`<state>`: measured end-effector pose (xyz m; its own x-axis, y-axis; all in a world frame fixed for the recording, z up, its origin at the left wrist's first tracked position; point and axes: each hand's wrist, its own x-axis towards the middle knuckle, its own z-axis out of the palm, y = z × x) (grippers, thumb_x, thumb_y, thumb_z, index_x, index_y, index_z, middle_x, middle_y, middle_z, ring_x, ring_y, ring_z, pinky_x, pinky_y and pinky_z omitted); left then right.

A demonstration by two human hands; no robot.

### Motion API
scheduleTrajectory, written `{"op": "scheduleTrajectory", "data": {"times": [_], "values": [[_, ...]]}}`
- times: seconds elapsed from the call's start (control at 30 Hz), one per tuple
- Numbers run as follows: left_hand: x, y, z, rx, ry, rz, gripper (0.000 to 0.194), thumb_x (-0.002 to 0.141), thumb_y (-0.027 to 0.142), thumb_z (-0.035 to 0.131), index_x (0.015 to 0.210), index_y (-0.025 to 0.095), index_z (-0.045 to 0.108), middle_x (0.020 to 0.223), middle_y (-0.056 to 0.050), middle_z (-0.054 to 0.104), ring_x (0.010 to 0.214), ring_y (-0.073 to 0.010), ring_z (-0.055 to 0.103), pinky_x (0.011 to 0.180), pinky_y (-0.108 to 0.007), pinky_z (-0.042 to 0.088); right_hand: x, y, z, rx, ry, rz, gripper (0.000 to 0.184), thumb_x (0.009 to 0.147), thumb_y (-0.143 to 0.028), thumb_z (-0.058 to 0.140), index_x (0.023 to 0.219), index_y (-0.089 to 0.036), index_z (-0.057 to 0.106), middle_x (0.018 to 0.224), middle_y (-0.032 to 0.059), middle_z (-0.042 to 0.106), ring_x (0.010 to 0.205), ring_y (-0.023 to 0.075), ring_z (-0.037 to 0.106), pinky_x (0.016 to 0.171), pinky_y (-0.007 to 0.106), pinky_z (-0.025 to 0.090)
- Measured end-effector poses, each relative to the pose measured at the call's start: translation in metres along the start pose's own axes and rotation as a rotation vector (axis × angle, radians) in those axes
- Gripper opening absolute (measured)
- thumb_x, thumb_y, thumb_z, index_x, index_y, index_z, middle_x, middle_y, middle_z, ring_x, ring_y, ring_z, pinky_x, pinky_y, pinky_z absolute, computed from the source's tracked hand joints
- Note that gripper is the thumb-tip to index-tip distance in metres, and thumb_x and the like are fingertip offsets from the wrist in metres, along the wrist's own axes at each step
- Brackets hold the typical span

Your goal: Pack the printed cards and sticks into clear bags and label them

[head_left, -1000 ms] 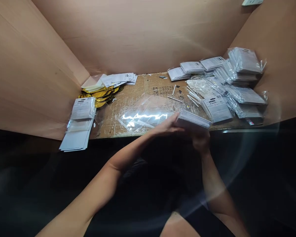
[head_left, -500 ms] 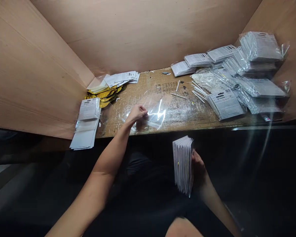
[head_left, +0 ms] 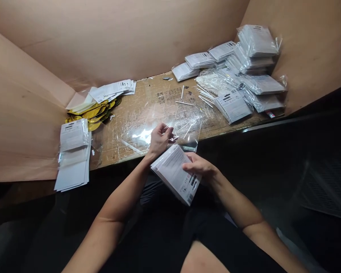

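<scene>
My right hand (head_left: 200, 166) is closed round a thick stack of white printed cards (head_left: 173, 170), thumb on the printed face and fingers behind. The stack hangs tilted over my lap, just off the table's front edge. Beyond its upper left corner, my left hand (head_left: 161, 139) has its fingers curled together, pinching a clear plastic bag (head_left: 191, 131) that lies over the table edge. The bag's far outline is hard to make out against the shiny surface.
Bagged card stacks (head_left: 257, 41) pile up at the right, beside white sticks (head_left: 206, 94). Gold foil pieces (head_left: 92, 112) and loose cards (head_left: 112, 91) lie at the left, with more cards (head_left: 72, 167) overhanging the front edge. Board walls (head_left: 125, 38) enclose the cardboard-covered table (head_left: 122, 132).
My right hand has brought the card stack up and left, turning its printed face into view. The clear bag has shifted toward the stack with my left hand. The view has swung right.
</scene>
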<state>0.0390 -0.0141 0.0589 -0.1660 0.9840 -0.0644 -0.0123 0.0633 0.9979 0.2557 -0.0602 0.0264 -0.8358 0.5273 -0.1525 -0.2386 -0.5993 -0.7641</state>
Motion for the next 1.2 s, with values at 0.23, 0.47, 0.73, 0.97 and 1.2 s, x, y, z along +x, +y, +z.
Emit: {"op": "scheduleTrajectory", "data": {"times": [0.23,0.47,0.73,0.97,1.2], "values": [[-0.013,0.014,-0.014,-0.018,-0.272,-0.233,0.064,0.079,0.073,0.086,0.108,0.023,0.06,0.091,-0.004,0.077,0.063,-0.0146,0.07,0.056,-0.024,0.052,-0.016,-0.018,-0.027,-0.05,0.18,-0.05,0.058,0.079,-0.048,0.098,0.119,-0.011,0.078,0.104,0.0123,0.083,0.086,0.0224,0.08,0.078,0.03,0.065],[-0.028,0.01,-0.017,-0.175,-0.337,-0.412,0.069,0.076,0.046,0.098,0.134,0.022,0.069,0.108,-0.01,0.078,0.093,-0.0221,0.076,0.078,-0.031,0.061,-0.028,-0.032,-0.037,-0.249,0.355,-0.112,0.067,0.079,-0.038,0.099,0.136,-0.016,0.07,0.123,0.0116,0.081,0.103,0.0251,0.079,0.085,0.032,0.065],[-0.053,-0.022,-0.002,-0.028,-0.129,-0.297,0.07,0.074,0.032,0.097,0.134,0.015,0.066,0.108,-0.012,0.079,0.096,-0.0259,0.077,0.09,-0.041,0.062,-0.028,-0.021,-0.033,-0.476,0.508,-0.139,0.061,0.084,-0.04,0.093,0.134,-0.018,0.068,0.12,0.0098,0.08,0.106,0.0279,0.077,0.089,0.038,0.064],[-0.057,-0.025,0.008,-0.256,0.009,-0.412,0.043,0.075,0.038,0.09,0.109,0.017,0.072,0.093,-0.006,0.077,0.079,-0.0173,0.072,0.075,-0.031,0.059,-0.019,-0.005,-0.035,-0.395,0.557,-0.189,0.056,0.082,-0.042,0.095,0.124,-0.021,0.064,0.108,0.0053,0.08,0.092,0.0229,0.077,0.078,0.032,0.063],[-0.028,-0.005,0.004,-0.364,0.086,-0.485,0.04,0.068,0.016,0.082,0.107,0.018,0.072,0.086,-0.004,0.077,0.073,-0.0152,0.073,0.067,-0.027,0.059,-0.015,-0.018,-0.041,-0.276,0.531,-0.193,0.071,0.074,-0.042,0.101,0.13,-0.022,0.063,0.109,0.0061,0.082,0.094,0.0241,0.079,0.081,0.034,0.066]]}}
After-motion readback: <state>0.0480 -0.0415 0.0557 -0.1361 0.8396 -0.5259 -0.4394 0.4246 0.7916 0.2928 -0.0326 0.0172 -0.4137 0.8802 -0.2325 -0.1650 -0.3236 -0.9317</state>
